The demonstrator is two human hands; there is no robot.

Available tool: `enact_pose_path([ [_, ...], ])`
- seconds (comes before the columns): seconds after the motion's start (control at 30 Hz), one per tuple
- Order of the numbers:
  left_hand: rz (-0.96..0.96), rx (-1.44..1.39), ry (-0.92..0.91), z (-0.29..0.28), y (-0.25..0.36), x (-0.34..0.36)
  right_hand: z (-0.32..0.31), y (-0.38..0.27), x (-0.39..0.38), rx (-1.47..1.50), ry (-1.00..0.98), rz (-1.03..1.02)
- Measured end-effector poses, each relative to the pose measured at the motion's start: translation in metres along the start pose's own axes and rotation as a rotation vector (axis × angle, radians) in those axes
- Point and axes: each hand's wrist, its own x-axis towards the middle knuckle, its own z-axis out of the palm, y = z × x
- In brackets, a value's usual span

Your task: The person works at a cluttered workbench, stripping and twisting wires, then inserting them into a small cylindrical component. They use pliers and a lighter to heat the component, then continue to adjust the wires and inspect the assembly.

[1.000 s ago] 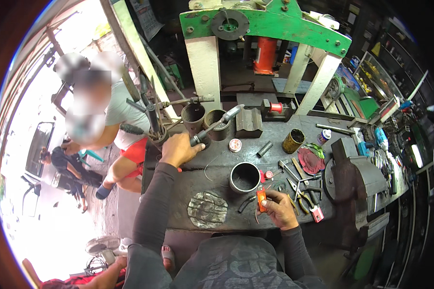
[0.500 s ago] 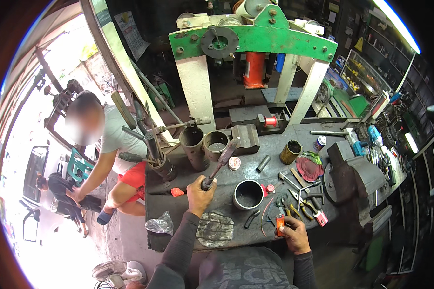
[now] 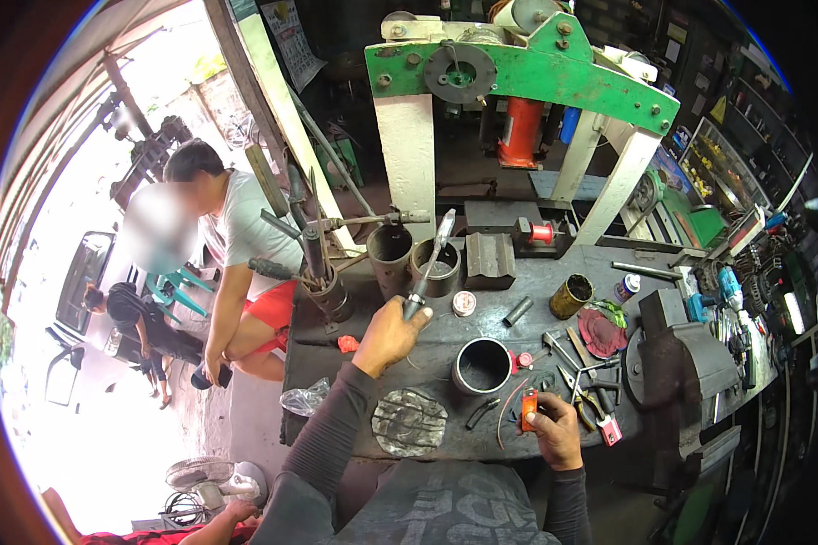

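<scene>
My left hand [image 3: 387,338] is closed around the dark handle of a long tool [image 3: 434,257] with a pale metal end, pointing up and away; its exact kind is unclear. In front of the tool stand two open metal cylinders, a tall one [image 3: 390,263] and a shorter one [image 3: 436,282]. Near the bench's front edge, my right hand [image 3: 559,436] pinches a small flat orange box [image 3: 528,411] between thumb and fingers. A dark open cylinder [image 3: 483,366] stands between my hands. Beside my right hand lie pliers [image 3: 583,411] and a hammer [image 3: 577,359].
A grimy round cloth [image 3: 409,422] and a plastic bag [image 3: 305,397] lie along the near edge. A rusty can [image 3: 572,297], a red rag [image 3: 602,333] and a vise [image 3: 686,354] occupy the right. Behind rises a green press frame [image 3: 527,73]. A person [image 3: 245,245] sits at left.
The view has shifted, moving the bench rightward in it. The tool in my left hand has tilted more upright. The seated person leans further down, and another person's red-clothed arm has appeared at lower left.
</scene>
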Motion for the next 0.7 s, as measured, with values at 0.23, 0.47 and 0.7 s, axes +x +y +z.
enact_pose_path([
  [0.23,-0.087,-0.277,-0.123,-0.005,0.014,0.003,0.013,0.007,0.000,0.052,0.002,0.020],
  [0.47,-0.021,-0.211,-0.133,-0.018,0.012,-0.007,0.024,0.007,0.011,0.043,0.030,0.076],
  [0.7,0.214,0.048,0.600,-0.045,-0.015,0.056,0.028,0.011,0.026,0.060,0.152,0.047],
])
